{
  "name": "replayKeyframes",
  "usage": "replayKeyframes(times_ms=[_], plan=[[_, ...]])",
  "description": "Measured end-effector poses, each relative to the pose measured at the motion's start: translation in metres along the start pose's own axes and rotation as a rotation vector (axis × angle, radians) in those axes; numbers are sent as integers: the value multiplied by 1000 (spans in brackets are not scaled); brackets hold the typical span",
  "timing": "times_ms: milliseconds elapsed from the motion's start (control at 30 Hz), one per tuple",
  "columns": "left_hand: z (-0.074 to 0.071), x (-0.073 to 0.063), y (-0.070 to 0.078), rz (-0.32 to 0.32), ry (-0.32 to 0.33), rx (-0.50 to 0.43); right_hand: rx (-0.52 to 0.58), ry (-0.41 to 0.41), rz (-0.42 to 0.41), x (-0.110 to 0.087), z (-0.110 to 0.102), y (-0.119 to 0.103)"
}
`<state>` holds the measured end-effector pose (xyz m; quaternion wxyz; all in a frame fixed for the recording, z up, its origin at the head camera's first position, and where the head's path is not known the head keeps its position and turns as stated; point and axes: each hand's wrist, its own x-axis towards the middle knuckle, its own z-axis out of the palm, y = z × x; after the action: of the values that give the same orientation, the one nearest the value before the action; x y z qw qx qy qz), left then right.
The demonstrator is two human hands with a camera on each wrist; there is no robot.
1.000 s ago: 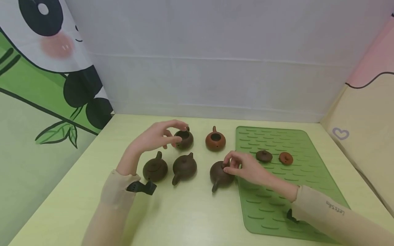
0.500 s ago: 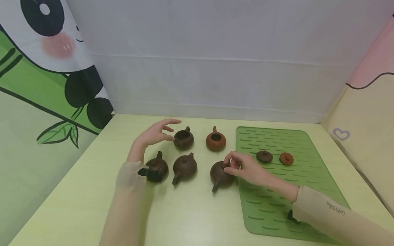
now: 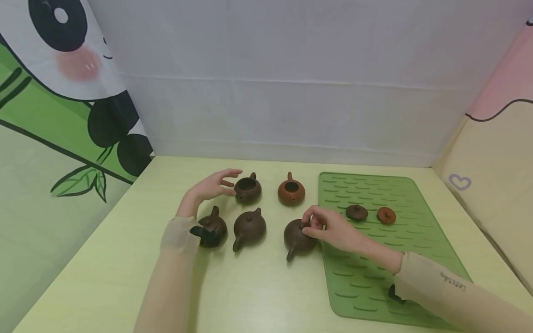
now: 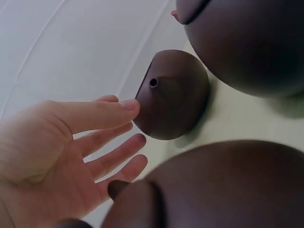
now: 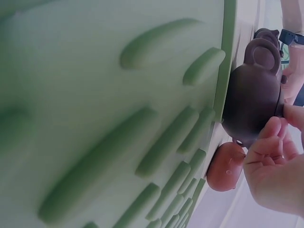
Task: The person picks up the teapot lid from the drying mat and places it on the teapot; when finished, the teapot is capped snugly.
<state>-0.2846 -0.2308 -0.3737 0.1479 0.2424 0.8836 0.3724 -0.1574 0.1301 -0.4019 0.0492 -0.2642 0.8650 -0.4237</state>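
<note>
My right hand (image 3: 335, 230) is at the top of a dark brown teapot (image 3: 296, 241), thumb and fingers pinching the knob of its lid. This teapot stands on the table against the edge of the green mat, handle toward me. My left hand (image 3: 209, 187), fingers extended and apart, is beside a lidless dark teapot (image 3: 249, 194) at the back. In the left wrist view, the thumb tip overlaps that teapot's rim (image 4: 142, 83). Below the left wrist stands a lidded dark teapot (image 3: 216, 226), partly covered by the wrist strap.
Another lidded dark teapot (image 3: 250, 226) stands in the middle of the table. A lidless reddish teapot (image 3: 287, 196) stands at the back. On the green ridged mat (image 3: 366, 286) lie a dark lid (image 3: 356, 212) and a reddish lid (image 3: 387, 215). A pale wall (image 3: 291, 120) rises behind the table.
My left hand has drawn back leftward from over the lidless dark teapot, then dipped slightly beside it. My right hand keeps its pinch on the lid knob.
</note>
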Motion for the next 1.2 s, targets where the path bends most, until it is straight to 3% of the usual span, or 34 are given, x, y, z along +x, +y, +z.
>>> replayKeyframes(times_ms=[200,400,767,900,1200], plan=[[5,2,-12,0,-23,-54,-3,-1,5,-1,0,-2],[10,4,-22,-16,-7,-77,3,1,4,0,1,-1],[12,3,-21,-92,15,-130,4,-20,5,0,-2,2],[13,1,-19,-101,14,-147,-20,-63,-5,0,-11,3],[15,1,-17,-102,13,-164,-190,-145,-45,-3,-50,19]])
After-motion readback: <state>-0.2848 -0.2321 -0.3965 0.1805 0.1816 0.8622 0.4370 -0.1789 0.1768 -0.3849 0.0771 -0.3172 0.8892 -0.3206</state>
